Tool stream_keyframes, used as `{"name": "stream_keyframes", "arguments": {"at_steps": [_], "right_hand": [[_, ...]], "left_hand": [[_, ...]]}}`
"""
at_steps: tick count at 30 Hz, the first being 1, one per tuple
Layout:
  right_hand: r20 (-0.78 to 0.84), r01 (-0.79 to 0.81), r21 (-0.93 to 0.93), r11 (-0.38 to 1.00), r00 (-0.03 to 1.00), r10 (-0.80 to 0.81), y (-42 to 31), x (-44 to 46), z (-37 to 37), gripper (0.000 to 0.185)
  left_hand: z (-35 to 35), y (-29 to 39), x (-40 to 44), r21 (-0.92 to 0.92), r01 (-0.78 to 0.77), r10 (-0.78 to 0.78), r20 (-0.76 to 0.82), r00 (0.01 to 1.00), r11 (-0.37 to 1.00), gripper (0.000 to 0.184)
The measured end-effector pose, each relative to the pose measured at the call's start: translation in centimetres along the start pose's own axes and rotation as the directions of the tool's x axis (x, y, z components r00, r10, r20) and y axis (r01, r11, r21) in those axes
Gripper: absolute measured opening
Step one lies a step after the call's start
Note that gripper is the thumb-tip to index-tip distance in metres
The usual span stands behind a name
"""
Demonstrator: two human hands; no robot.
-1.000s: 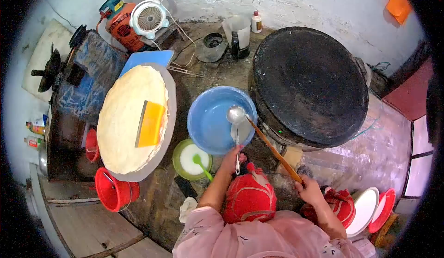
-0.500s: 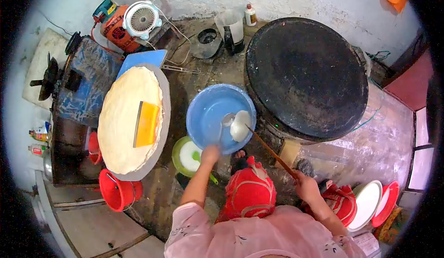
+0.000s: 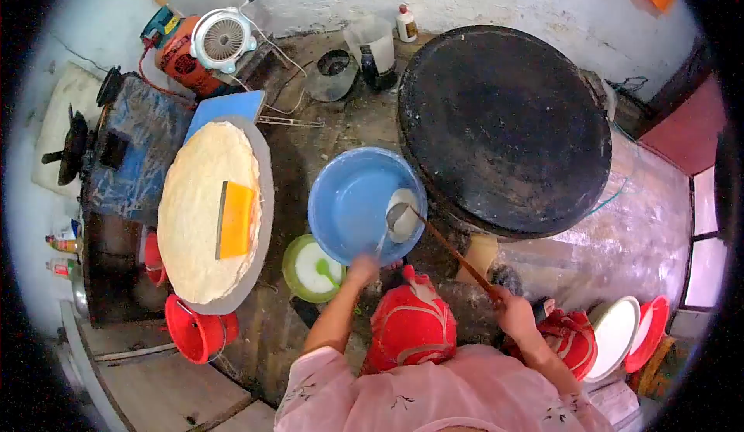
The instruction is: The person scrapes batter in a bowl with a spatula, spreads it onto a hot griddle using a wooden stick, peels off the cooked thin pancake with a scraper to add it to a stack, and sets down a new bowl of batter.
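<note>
My left hand [image 3: 363,271], slightly blurred, is closed on the handle of a metal spoon [image 3: 397,213]. The spoon's head overlaps the pale round head of a ladle [image 3: 403,233]; whether they touch I cannot tell. Wrapped round the far end of the ladle's long wooden handle is my right hand [image 3: 513,314]. Both utensil heads are over the right side of a blue basin [image 3: 325,199]. Just left of my left hand, a green bowl [image 3: 293,281] holds white stuff and a green spoon [image 3: 325,271].
A large round black griddle [image 3: 504,122] stands right of the basin. On the left, a stack of thin round flatbreads [image 3: 198,223] carries a yellow scraper [image 3: 238,221]. A red bucket [image 3: 194,335] stands below it. An orange gas cylinder [image 3: 182,60] and white blower [image 3: 223,39] are behind.
My left hand has moved slightly right, bringing the spoon from beside the ladle's head to over it. My right hand keeps its grip. The view has shifted slightly.
</note>
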State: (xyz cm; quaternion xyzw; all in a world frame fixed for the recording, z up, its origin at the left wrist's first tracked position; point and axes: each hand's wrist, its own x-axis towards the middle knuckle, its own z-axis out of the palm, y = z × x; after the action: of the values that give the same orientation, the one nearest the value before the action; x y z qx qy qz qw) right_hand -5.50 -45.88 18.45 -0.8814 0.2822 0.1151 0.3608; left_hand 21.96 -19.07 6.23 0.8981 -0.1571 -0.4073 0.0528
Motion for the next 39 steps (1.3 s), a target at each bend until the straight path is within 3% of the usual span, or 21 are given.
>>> {"name": "stream_keyframes", "arguments": {"at_steps": [2, 4, 6, 8, 10, 11, 13, 15, 16, 17, 20, 22, 23, 27, 29, 32, 33, 34, 36, 37, 39], "right_hand": [[0.007, -0.003, 0.003, 1.000, 1.000, 0.003, 0.1, 0.0, -0.2, 0.038], [-0.008, -0.032, -0.057, 0.998, 0.999, 0.031, -0.2, 0.0, -0.3, 0.039], [-0.016, -0.008, -0.056, 0.998, 1.000, 0.007, -0.1, -0.1, -0.3, 0.039], [-0.020, 0.013, -0.061, 0.998, 1.000, -0.014, -0.1, 0.1, -0.7, 0.039], [0.005, -0.051, -0.009, 0.999, 0.999, 0.051, -1.0, -0.1, -1.3, 0.039], [0.008, -0.053, -0.010, 0.999, 0.999, 0.053, -1.0, -0.2, -1.3, 0.039], [-0.024, -0.033, -0.046, 0.998, 0.999, 0.032, -1.3, -0.2, -1.3, 0.040], [-0.011, -0.039, -0.044, 0.998, 0.999, 0.038, -1.3, 0.4, -1.4, 0.040], [0.013, -0.060, -0.040, 0.997, 0.998, 0.060, -1.1, 0.1, -1.3, 0.040], [0.013, -0.064, -0.044, 0.997, 0.998, 0.065, -0.6, 0.0, -1.0, 0.040], [0.048, -0.075, -0.083, 0.994, 0.996, 0.079, 0.1, -0.2, -0.4, 0.043], [-0.001, -0.008, -0.017, 1.000, 1.000, 0.008, -0.9, -0.3, -1.3, 0.045], [-0.001, -0.008, -0.019, 1.000, 1.000, 0.008, -0.7, -0.3, -1.3, 0.045], [0.009, -0.052, 0.032, 0.998, 0.999, 0.052, -0.9, -0.7, -1.6, 0.045], [0.020, -0.060, 0.058, 0.996, 0.998, 0.059, -1.2, -0.8, -1.5, 0.043], [-0.018, -0.028, 0.005, 1.000, 0.999, 0.028, -0.5, -0.7, -1.2, 0.038], [-0.005, -0.043, -0.029, 0.999, 0.999, 0.043, -0.1, -0.6, -0.8, 0.037], [0.006, -0.055, -0.061, 0.997, 0.998, 0.055, 0.1, -0.6, -0.7, 0.035], [-0.008, -0.046, -0.049, 0.998, 0.999, 0.046, -0.1, -0.7, -0.6, 0.035], [-0.023, -0.035, -0.040, 0.999, 0.999, 0.035, -0.1, -0.5, -0.6, 0.035], [-0.023, -0.009, -0.051, 0.999, 1.000, 0.008, 0.7, -0.6, -0.4, 0.043]], "left_hand": [[-1.5, 1.5, -0.3, -0.194, -0.035, -0.011, -0.230, 0.973, 0.980, 0.027], [0.1, 1.0, 1.8, -0.243, -0.024, -0.037, -0.246, 0.969, 0.970, 0.027], [2.1, 0.4, 3.7, 0.264, -0.166, 0.233, -0.246, 0.941, 0.950, 0.028], [1.7, 0.5, 2.6, 0.135, -0.159, 0.182, -0.182, 0.966, 0.978, 0.031], [0.3, -0.1, 0.7, -0.238, 0.046, -0.074, -0.110, 0.991, 0.970, 0.034], [-0.2, 0.2, -0.7, -0.315, 0.056, -0.125, -0.202, 0.971, 0.947, 0.036], [1.2, -0.4, 0.5, -0.272, 0.017, -0.059, -0.148, 0.987, 0.962, 0.036], [0.9, 0.2, 1.5, -0.093, -0.171, 0.143, -0.254, 0.957, 0.981, 0.034], [0.7, 0.5, 2.5, -0.097, -0.172, 0.144, -0.250, 0.958, 0.980, 0.034], [0.7, 0.5, 3.9, -0.262, -0.106, 0.027, -0.287, 0.958, 0.959, 0.033], [-0.3, 2.2, 4.2, -0.281, -0.090, -0.049, -0.454, 0.889, 0.956, 0.034], [1.0, 2.4, 3.8, -0.040, -0.207, 0.180, -0.351, 0.919, 0.977, 0.030], [1.4, 2.3, 2.3, 0.009, -0.210, 0.201, -0.340, 0.919, 0.978, 0.029], [0.4, 0.5, -1.4, -0.072, -0.141, 0.121, -0.233, 0.965, 0.987, 0.026], [1.5, 0.0, -0.4, -0.240, 0.026, -0.065, -0.156, 0.986, 0.970, 0.027], [0.8, 1.4, 2.0, -0.088, -0.146, 0.104, -0.364, 0.926, 0.985, 0.036], [0.1, 2.3, 2.9, -0.327, -0.171, 0.019, -0.419, 0.908, 0.929, 0.036], [0.5, 2.7, 3.1, -0.328, -0.173, 0.021, -0.417, 0.908, 0.929, 0.036], [1.0, 2.7, 4.1, -0.115, -0.117, 0.062, -0.401, 0.914, 0.986, 0.034], [4.6, 0.3, 7.5, 0.230, -0.267, 0.334, -0.344, 0.877, 0.936, 0.029], [2.8, 0.0, 2.5, 0.119, -0.252, 0.277, -0.329, 0.903, 0.960, 0.028]]}}
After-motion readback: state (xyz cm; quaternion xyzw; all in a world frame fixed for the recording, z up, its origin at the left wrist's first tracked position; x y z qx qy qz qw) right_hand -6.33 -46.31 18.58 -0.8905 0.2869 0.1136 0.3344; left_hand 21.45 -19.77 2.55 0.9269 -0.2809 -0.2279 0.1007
